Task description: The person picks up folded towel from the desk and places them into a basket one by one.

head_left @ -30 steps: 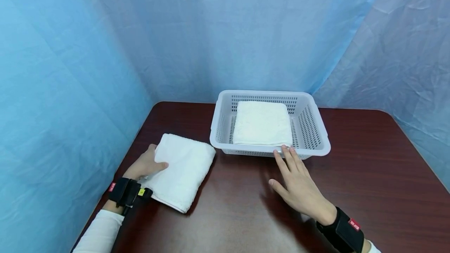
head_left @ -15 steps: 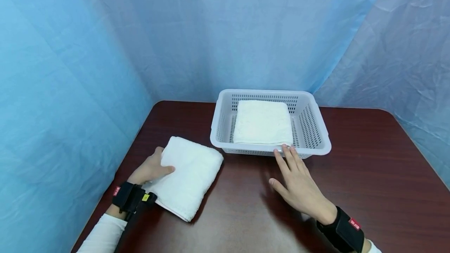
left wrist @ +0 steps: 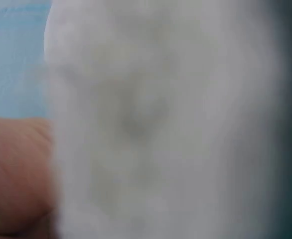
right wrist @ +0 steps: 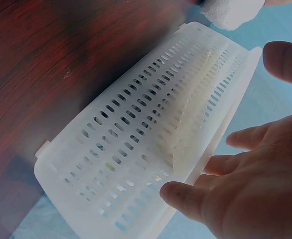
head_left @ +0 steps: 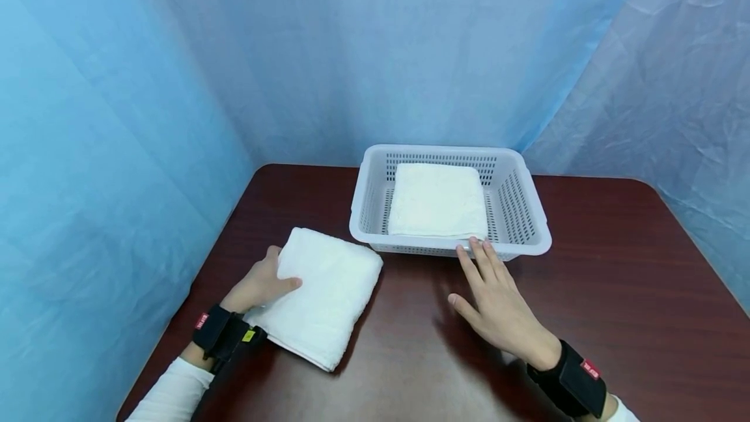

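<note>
My left hand (head_left: 265,285) grips the left edge of a folded white towel (head_left: 328,295), thumb on top and the other fingers hidden beneath. Blurred white cloth (left wrist: 151,119) fills most of the left wrist view. Behind and to the right stands a white perforated plastic basket (head_left: 518,210), with another folded white towel (head_left: 438,200) lying flat inside. My right hand (head_left: 500,314) has its fingers straight and spread, the fingertips at the basket's near rim. From the right wrist, the palm (right wrist: 255,184) faces the basket's slotted side (right wrist: 131,114).
Everything rests on a dark reddish-brown table (head_left: 615,279) with rounded far corners. Blue curtains (head_left: 351,51) hang behind it and on both sides. Each wrist wears a black strap with a camera, such as the right strap (head_left: 568,379).
My left hand has moved right and slightly toward me, carrying the folded towel with it. The right hand and the basket keep nearly the same place.
</note>
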### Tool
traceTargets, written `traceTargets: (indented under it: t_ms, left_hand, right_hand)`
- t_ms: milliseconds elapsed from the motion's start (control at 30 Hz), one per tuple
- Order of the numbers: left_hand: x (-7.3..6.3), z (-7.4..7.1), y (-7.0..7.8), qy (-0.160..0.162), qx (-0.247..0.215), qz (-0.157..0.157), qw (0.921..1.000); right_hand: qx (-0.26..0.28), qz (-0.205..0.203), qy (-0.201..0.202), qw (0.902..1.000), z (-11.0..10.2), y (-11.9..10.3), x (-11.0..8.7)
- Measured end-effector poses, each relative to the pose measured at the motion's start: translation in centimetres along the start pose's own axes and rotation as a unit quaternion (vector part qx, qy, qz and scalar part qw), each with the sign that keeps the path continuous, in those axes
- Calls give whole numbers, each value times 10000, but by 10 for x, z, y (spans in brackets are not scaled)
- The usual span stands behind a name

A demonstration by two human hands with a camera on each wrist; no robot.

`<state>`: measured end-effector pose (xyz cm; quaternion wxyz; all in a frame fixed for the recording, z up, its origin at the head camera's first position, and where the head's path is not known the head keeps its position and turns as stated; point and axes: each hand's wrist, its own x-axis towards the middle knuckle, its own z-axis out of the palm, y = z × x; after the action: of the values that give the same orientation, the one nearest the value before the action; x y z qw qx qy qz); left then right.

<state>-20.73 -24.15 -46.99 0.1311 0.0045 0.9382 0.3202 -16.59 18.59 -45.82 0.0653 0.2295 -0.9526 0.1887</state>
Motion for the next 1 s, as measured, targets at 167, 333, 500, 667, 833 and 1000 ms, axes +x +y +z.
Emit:
traceTargets:
  t_ms: [167, 333, 500, 667, 833, 1000]
  left_hand:
    - [-2, 9, 9, -60, -54, 38, 10000]
    - [-5, 17, 21, -123, -86, -4, 9999]
    - [-10, 23, 29, -234, -245, -56, 9994]
    - [-11, 27, 32, -281, -329, -24, 9991]
    - [-13, 31, 36, -268, -387, 75, 9989]
    - [-15, 35, 41, -202, -500, 249, 9982]
  right_hand:
    - [21, -7, -8, 10000, -1, 0, 0]
    - [-37, -16, 55, 10000, -1, 1, 1]
    - [-47, -3, 31, 10000, 0, 2, 0]
    - [-41, 21, 35, 10000, 0, 1, 0]
    - [-51, 29, 59, 10000, 0, 0, 0]
    - [-75, 0, 100, 9999, 0, 0, 0]
